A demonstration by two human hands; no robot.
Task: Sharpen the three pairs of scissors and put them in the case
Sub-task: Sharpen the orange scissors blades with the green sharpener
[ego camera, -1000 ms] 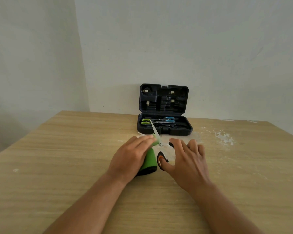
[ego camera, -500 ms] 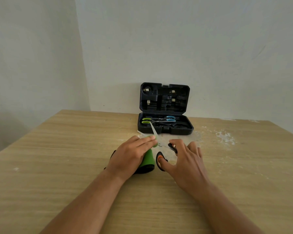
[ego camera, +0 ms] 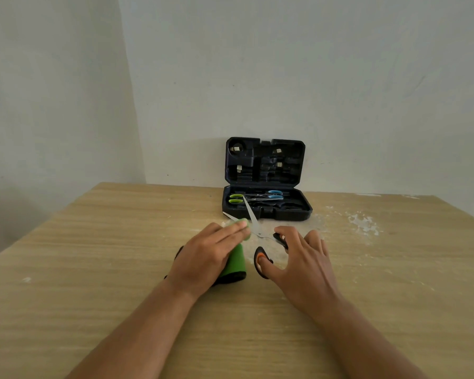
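At the centre of the frame, low on the wooden table point(ego camera: 93, 269), the left hand point(ego camera: 205, 255) lies over the green sharpener point(ego camera: 234, 262), its fingers straight and close together, pressing the tool down onto the wood. Just right of it the right hand point(ego camera: 301, 263) works the black-and-orange scissors point(ego camera: 260, 236): the thumb is through the near handle loop and at least one finger seems hooked in the far loop, while the remaining fingers fan out loosely above the table. The blades stand open in a V, one pointing up toward the case point(ego camera: 266, 212), the other running left under the left fingertips, apparently through the sharpener's slot, though the contact itself is hidden. The open dark case sits against the wall in the upper middle of the frame; inside lie the green-handled scissors point(ego camera: 236, 198) and the blue-handled scissors point(ego camera: 274, 195), so this looks like the last pair. The scissors are likely light and rigid, with slick metal blades and sharp edges, so the handle loops are the place to hold them. The sharpener appears light enough to skid, hence the pressing palm. White dust point(ego camera: 364, 222) speckles the table to the right.
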